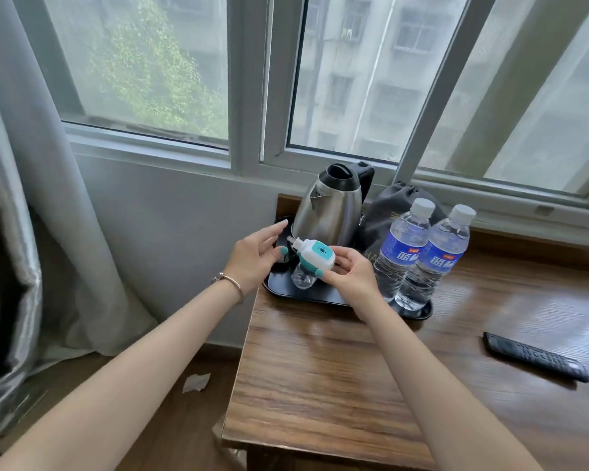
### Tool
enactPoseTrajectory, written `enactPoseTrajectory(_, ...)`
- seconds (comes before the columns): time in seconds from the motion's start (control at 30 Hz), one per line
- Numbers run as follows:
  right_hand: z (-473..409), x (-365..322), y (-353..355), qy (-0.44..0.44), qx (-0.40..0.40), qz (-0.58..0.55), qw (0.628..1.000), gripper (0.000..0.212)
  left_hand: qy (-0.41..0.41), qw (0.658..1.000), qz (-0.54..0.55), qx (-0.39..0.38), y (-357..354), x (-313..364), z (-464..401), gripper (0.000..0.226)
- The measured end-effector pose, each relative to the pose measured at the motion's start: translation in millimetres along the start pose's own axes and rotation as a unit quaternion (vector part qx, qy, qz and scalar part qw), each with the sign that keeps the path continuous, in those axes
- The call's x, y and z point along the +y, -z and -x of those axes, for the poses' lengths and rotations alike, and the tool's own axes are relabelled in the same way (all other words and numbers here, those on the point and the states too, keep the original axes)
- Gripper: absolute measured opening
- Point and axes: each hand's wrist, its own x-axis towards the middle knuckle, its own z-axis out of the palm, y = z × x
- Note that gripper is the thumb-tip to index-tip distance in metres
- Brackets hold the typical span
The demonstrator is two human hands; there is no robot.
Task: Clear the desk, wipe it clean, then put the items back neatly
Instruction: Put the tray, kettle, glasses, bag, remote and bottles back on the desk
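Plug-in vaporizer (315,255) held over the black tray (320,294).

The vaporizer has a white rounded plastic body, teal panel, metal prongs and a clear bottle underneath. The right hand (352,280) pinches it by curled fingertips above the tray's near-left part; the left hand (255,258), fingers relaxed and spread, is just left of it, holding nothing. On the glossy tray: a brushed-steel kettle (330,207) behind, two clear ribbed water bottles (422,253) right. The surface (337,375) is wood-grained.

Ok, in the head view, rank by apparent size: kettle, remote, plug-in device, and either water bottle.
1. Kettle
2. Water bottle, though it looks close to the kettle in height
3. Remote, nearer the camera, so its place is unsure
4. Plug-in device
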Motion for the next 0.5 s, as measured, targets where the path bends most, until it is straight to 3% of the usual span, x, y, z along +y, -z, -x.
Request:
enactPoseTrajectory(0.3,-41,0,-12,0.022,-0.012,0.117,0.993,0.053,-0.017,0.990,-0.139,-0.013,-6,-24,-45,0.029)
enactPoseTrajectory(0.5,-39,13,-26,0.022,0.015,0.137,0.990,0.057,-0.011,0.988,-0.157,-0.003,-1,-32,-42,0.028)
